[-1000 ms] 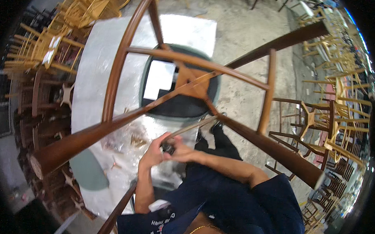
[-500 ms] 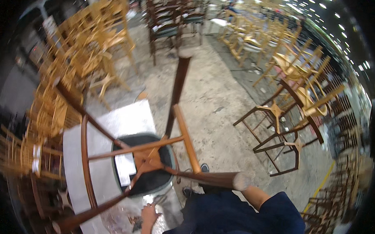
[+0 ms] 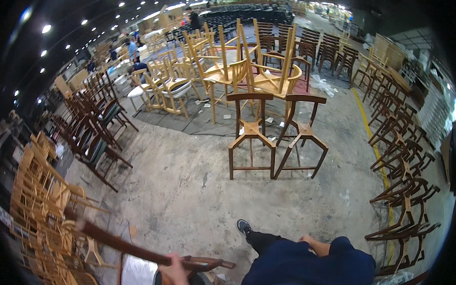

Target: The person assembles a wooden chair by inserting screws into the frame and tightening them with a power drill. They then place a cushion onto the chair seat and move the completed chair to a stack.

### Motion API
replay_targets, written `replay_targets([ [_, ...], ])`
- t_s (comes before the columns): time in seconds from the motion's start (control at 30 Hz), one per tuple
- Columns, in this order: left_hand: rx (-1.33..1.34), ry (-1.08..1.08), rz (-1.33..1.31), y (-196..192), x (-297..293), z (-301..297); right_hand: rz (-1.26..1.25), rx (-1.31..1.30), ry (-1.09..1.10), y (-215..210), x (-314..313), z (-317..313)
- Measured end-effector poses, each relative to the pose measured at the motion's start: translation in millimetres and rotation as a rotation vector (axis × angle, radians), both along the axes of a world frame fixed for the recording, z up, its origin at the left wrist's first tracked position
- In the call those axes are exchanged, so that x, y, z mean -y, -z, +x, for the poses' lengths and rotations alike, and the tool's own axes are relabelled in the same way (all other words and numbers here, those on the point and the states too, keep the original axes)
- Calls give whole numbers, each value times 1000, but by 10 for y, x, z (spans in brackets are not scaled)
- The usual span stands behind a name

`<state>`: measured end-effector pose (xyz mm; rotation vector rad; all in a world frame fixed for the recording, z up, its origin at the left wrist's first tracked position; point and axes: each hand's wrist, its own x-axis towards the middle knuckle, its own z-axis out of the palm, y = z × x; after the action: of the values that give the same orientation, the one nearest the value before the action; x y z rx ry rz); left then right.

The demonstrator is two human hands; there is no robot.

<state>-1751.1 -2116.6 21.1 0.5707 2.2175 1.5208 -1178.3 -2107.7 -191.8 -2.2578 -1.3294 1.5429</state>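
Left hand grips dark chair frame; right hand hidden.

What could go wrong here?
1. The left hand grips the dark chair frame by one leg only; the right hand is hidden, so the frame may twist or slip.
2. The leg's far end points toward the stacked light chairs and could knock them.
3. The head looks out across the hall, not down at the frame, so the foot is unwatched.
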Motion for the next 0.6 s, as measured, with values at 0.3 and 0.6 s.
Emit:
replay_targets([
  [0.3, 113, -168, 681, -2129, -1612, -680, -600, 54, -95, 16, -1844, -616],
  [0.6, 59, 223, 1094, -2724, -3491, -1429, -321, -1737, -133, -2314, -6400, -3937],
])
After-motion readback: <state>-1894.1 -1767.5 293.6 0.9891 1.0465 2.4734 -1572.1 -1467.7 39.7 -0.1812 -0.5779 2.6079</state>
